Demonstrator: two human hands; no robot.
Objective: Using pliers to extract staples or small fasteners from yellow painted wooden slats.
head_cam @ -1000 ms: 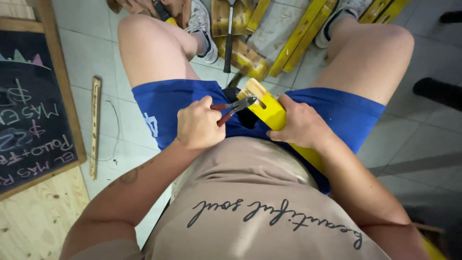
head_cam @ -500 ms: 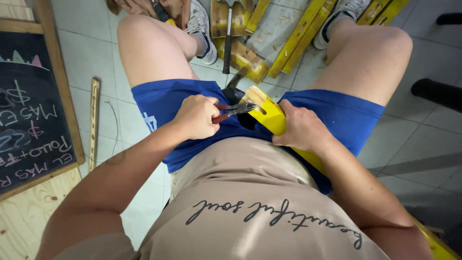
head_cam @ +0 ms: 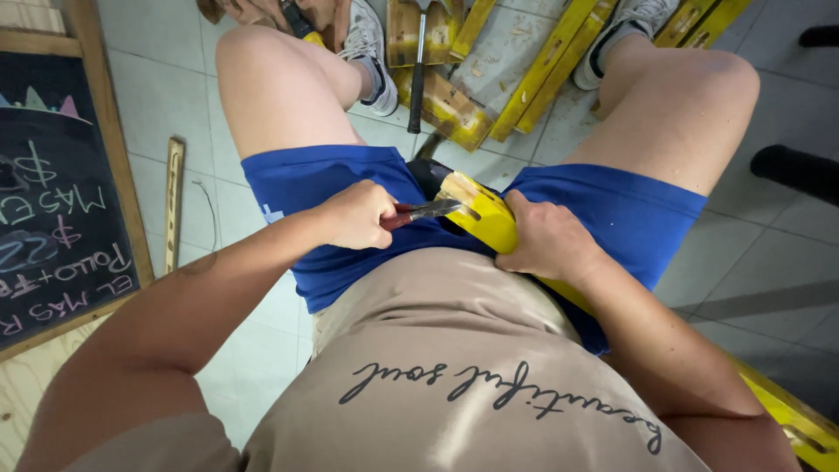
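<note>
Person sits with a yellow slat (head_cam: 476, 218) held across the lap, its near end between the thighs. Left hand (head_cam: 354, 214) is closed around red-handled pliers (head_cam: 419, 212); the nose sits on the end of the slat, probably on a nail, though the tip is too small to tell. Right hand (head_cam: 546, 240) is wrapped tight around the slat just behind that end, steadying it.

Risks: pliers point toward the right hand, which is close by. If the grip slips off the end, the nose may jab the fingers or the thigh under the blue shorts (head_cam: 323, 188). A hard pull could also twist the slat in the right hand, since nothing else clamps it. Splinters from the rough painted wood are possible.

A hammer (head_cam: 418, 74) and more yellow slats (head_cam: 533, 79) lie on the tile floor (head_cam: 157, 96) by the feet; a chalkboard (head_cam: 52, 183) stands to the left.
</note>
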